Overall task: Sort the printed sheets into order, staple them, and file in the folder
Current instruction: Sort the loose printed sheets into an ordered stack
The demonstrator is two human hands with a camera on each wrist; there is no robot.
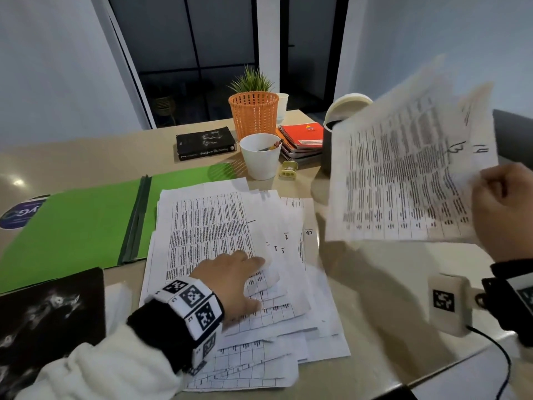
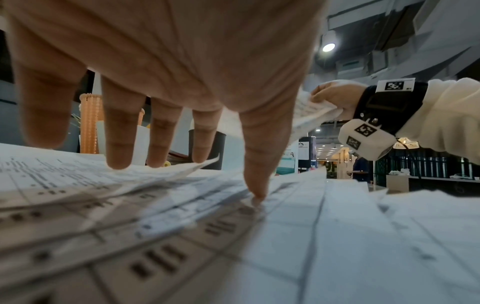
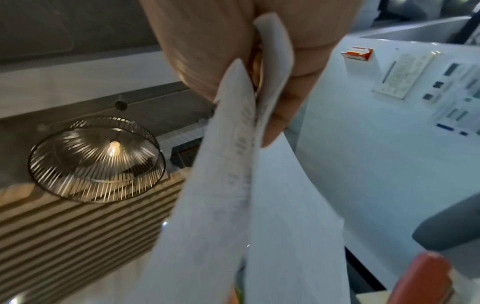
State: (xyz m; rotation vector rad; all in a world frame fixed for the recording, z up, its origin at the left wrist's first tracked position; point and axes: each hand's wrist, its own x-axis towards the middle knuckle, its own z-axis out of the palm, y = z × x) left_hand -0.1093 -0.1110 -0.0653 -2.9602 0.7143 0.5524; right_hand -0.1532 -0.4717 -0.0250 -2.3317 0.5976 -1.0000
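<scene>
Right hand [image 1: 503, 210] grips sheets [image 1: 409, 166] above beige desk [image 1: 86, 157] by dark window [image 1: 184, 39].

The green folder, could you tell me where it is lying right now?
In the head view the green folder lies open on the table's left side, its right edge tucked under the spread sheets.

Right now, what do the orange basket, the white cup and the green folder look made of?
Orange basket: likely moulded plastic, matte, with rows of slots.
White cup: smooth, slightly glossy, plastic or ceramic; cannot tell.
Green folder: looks like thin card or plastic sheet, flat matte, with a darker spine.
</scene>
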